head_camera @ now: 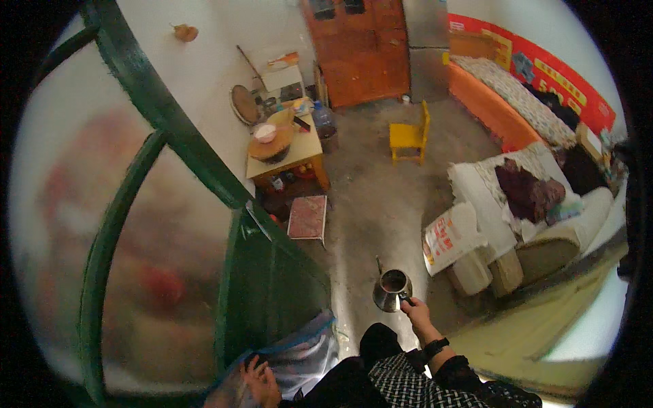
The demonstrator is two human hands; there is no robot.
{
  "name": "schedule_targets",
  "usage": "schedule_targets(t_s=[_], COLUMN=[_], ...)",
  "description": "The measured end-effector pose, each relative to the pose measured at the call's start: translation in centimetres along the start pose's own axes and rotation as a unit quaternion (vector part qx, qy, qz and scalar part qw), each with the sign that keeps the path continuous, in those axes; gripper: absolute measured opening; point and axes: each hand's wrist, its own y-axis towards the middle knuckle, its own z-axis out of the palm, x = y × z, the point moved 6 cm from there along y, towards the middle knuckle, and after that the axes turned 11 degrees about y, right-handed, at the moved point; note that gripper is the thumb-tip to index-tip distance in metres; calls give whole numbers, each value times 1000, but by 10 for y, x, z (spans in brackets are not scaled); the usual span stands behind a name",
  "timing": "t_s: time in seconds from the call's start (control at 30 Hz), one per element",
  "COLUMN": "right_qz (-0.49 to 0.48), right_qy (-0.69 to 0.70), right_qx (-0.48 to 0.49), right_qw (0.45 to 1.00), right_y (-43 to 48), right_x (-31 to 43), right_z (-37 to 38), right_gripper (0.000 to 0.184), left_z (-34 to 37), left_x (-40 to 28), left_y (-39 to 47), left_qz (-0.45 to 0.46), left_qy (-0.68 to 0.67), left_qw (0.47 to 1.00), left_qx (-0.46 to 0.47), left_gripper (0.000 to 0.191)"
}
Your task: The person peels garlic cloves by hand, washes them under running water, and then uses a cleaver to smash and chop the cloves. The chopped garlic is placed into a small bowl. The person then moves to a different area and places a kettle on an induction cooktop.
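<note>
My right hand (419,315) grips the black handle of a stainless steel kettle (381,298) in front of my body. Its top is uncovered, its dark inside shows, and a thin spout points away from me. My left hand (261,381) is low at the left, fingers spread against a clear plastic curtain (301,357) with a blue edge. Beside the curtain, a green door (275,275) with glass panes and a metal handle (258,220) stands at my left.
A red-topped stool (307,217) and a small table (309,148) bearing a bowl (265,133) line the left wall. Farther in is a yellow chair (408,135) on the concrete floor (375,204). A cloth-covered sofa (467,178) flanks the right side. Behind are a wooden cabinet (359,61) and a refrigerator (429,71).
</note>
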Motion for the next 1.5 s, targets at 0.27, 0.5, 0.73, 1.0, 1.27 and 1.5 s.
schedule_targets(t_s=[0.27, 0.5, 0.73, 1.0, 1.27, 1.5], right_qz=[68, 62, 88, 69, 13, 75], right_qy=[-6, -23, 14, 35, 1, 93], right_qx=[-4, 105, 118, 2, -23, -12], right_qw=[998, 992, 989, 997, 1000, 993], right_y=[147, 289, 386, 503, 609, 779], right_x=[78, 191, 279, 355, 471, 483], right_z=[-8, -21, -31, -20, 18, 38], right_gripper=[26, 27, 18, 20, 15, 15], left_z=[44, 134, 218, 355, 482, 626], left_x=[64, -51, -116, -161, -222, -303], left_y=[2, 38, 124, 327, 596, 791], left_qz=[-284, -362, -388, -356, -301, -178], left_qy=[-14, -60, -104, -204, -252, -221], left_qw=[946, 905, 876, 862, 882, 924], left_qx=[156, 214, 267, 299, 261, 256], left_gripper=[49, 40, 32, 28, 22, 26])
